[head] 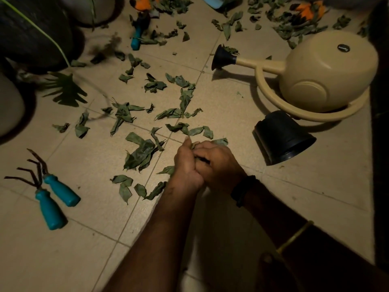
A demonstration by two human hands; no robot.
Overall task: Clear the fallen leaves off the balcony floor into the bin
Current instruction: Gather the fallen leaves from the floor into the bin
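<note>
Both hands, left hand (186, 165) and right hand (219, 165), meet in one grip on leaves (197, 145); more leaves scatter beyond on the floor (84, 239).

A single head-worn view looks forward and steeply down at the tiled floor (221, 98) from close above. Both forearms enter from the lower right of the frame, and the hands meet just below its centre. The wide lens bends the tile joints. The watering can (328, 70) sits at upper right, the hand rakes (52, 199) at lower left.
</note>
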